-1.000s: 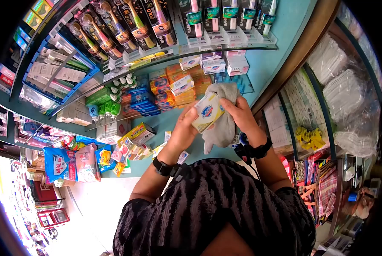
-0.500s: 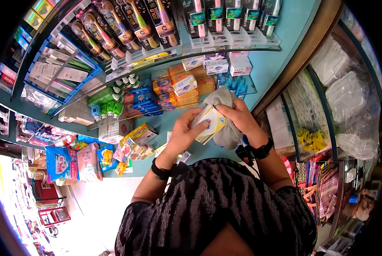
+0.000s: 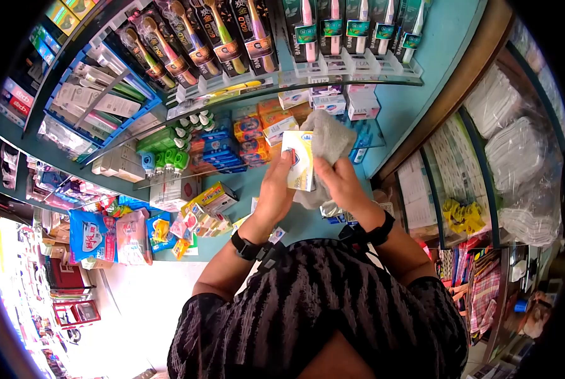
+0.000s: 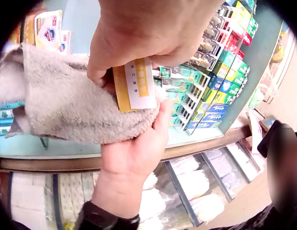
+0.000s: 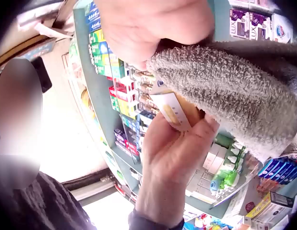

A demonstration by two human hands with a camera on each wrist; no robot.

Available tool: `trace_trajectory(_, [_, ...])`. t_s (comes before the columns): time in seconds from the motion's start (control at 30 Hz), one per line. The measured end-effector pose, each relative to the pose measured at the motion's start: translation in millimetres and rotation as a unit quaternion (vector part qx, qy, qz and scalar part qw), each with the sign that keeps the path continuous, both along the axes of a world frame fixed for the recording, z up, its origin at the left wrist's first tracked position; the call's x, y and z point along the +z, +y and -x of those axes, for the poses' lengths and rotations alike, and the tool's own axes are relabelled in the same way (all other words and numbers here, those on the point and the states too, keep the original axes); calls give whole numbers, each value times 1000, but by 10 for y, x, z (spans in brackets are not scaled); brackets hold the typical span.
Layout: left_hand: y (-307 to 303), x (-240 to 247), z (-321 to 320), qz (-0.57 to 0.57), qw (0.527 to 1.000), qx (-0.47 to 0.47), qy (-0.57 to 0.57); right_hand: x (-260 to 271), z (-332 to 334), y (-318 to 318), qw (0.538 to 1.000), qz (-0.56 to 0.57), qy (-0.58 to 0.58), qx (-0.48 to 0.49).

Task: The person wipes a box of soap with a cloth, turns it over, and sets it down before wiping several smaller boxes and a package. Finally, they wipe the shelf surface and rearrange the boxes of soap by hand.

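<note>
Head view: I've got the left hand (image 3: 276,191) pinching the yellow-and-white box (image 3: 300,158), thumb on its printed face; box is held up between both hands, in front of the shelves. Right hand (image 3: 345,186) grips the grey cloth (image 3: 333,136), bunched against the box's right side. Orange packs (image 3: 254,150) stacked behind; white bagged stock (image 3: 516,145) off to the right. Left wrist: I see the box end-on between the hands, cloth draped alongside; left fingertips partly hidden. Right wrist: left hand cups the box from below, cloth hangs from the right; can't tell that hand's exact finger placement.
</note>
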State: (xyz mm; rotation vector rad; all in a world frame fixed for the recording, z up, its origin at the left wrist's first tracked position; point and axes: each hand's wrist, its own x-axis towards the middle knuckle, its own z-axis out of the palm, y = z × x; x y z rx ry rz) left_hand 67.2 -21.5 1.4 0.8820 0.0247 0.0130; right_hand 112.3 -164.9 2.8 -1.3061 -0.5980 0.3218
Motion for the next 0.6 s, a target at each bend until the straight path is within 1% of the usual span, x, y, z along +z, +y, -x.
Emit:
trace_trajectory(0.03, [8, 44, -9, 13, 1000, 4, -3, 14, 17, 11, 999, 35, -38, 14])
trace_trajectory(0.07, [53, -14, -41, 45, 999, 1, 7, -114, 44, 58, 993, 39, -103, -33])
trace_trajectory(0.17, [105, -29, -56, 77, 997, 3, 27, -138, 81, 31, 984, 52, -168, -24])
trace_trajectory(0.2, [98, -38, -60, 88, 996, 1, 30, -105, 77, 8, 992, 32, -124, -3])
trace_trajectory(0.3, [77, -1, -17, 130, 988, -40, 69, -134, 0, -105, 998, 36, -51, -1])
trace_trajectory(0.33, [100, -60, -34, 138, 987, -56, 65, -107, 6, -71, 997, 9, -65, -38])
trace_trajectory(0.43, [51, -17, -5, 158, 981, -74, 87, -209, -118, -91, 993, 21, -73, -88])
trace_trajectory(0.47, [47, -35, -2, 171, 978, -85, 90, -225, -171, -90, 990, 5, -81, -115])
trace_trajectory(0.53, [51, -83, -3, 197, 970, -106, 96, -166, -219, -170, 995, -18, -3, -101])
trace_trajectory(0.57, [63, -81, -13, 199, 972, -95, 84, -122, -233, -231, 995, -29, 35, -93])
trace_trajectory(0.6, [79, -63, -35, 204, 973, -81, 70, -88, -199, -303, 995, 9, 51, -81])
